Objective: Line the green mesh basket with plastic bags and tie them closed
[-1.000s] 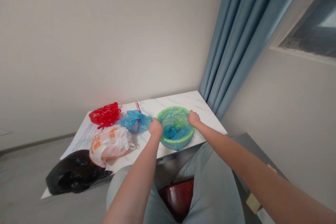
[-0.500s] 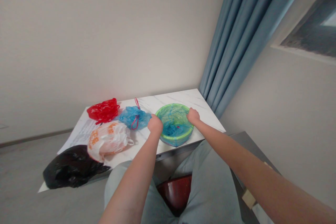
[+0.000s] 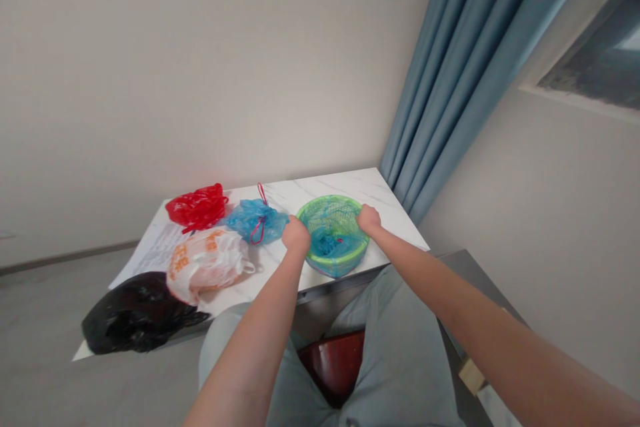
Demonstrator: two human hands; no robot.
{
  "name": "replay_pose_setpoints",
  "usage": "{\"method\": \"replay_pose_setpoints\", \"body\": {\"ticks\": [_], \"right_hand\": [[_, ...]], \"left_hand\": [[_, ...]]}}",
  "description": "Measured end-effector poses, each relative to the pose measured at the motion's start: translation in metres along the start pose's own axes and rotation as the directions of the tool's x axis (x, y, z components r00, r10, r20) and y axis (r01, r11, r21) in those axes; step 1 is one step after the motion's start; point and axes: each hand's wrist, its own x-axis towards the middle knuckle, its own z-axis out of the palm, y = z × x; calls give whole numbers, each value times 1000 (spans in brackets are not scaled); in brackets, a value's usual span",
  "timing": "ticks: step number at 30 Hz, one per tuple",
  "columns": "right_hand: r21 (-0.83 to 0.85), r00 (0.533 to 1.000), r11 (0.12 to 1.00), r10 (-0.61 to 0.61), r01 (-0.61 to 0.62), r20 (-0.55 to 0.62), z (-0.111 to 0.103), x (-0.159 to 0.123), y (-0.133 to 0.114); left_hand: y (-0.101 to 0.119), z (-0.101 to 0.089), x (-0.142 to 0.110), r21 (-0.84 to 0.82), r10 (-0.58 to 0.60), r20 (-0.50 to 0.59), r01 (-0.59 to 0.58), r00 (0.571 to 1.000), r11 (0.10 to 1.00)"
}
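A round green mesh basket point(image 3: 334, 213) stands near the front right of a white marble table point(image 3: 345, 185). A blue plastic bag point(image 3: 327, 245) lines its inside. My left hand point(image 3: 296, 236) is closed on the basket's left rim, where the blue bag's edge lies. At the right rim, my right hand point(image 3: 369, 219) is closed in the same way. Both arms reach forward from my lap.
Left of the basket lie a blue bag with a red drawstring point(image 3: 257, 221), a red bag point(image 3: 197, 207), a white bag with orange print point(image 3: 207, 264) and a black bag point(image 3: 135, 313). A blue curtain point(image 3: 465, 73) hangs at the right. A dark red stool point(image 3: 337, 363) shows between my knees.
Both hands keep their hold on the basket rim. The view has tilted slightly, so the table and bags sit a little higher in the picture.
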Motion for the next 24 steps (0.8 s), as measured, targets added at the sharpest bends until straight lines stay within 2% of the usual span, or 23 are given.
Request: {"method": "replay_pose_setpoints", "body": {"ticks": [15,24], "right_hand": [[4,1000,1000,7,-7,3,-1,-1,-1],[13,1000,1000,17,-17,-3,0,-1,0]], "left_hand": [[1,-5,-6,16,26,-6,-26,1000,1000],[-1,1,-2,31,43,-22,-42,999,999]]}}
